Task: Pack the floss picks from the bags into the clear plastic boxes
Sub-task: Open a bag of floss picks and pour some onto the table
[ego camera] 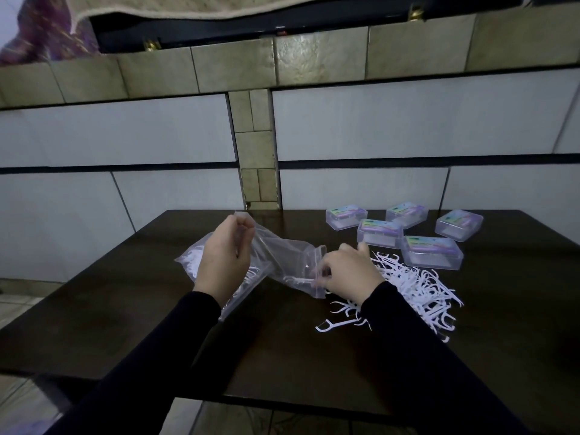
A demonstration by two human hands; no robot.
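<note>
Your left hand point(223, 259) is pinching a clear bag point(282, 259) up by its bottom, your right hand point(346, 274) gripping its mouth; your fingertips are hidden. Floss picks point(417, 287) are lying piled right of it, boxes point(433, 251) beyond.

Dark brown wooden table point(282, 356), glossy top, set against tiled wall. Wall: large pale grey tiles point(119, 133) in rows, thin dark bands between; olive-beige textured tiles point(317, 54) across top and down centre column. Black ledge point(251, 29) above, brass fittings, beige cloth point(219, 6) draped over it. Tiled floor point(22, 400) bottom left. Light dim.
</note>
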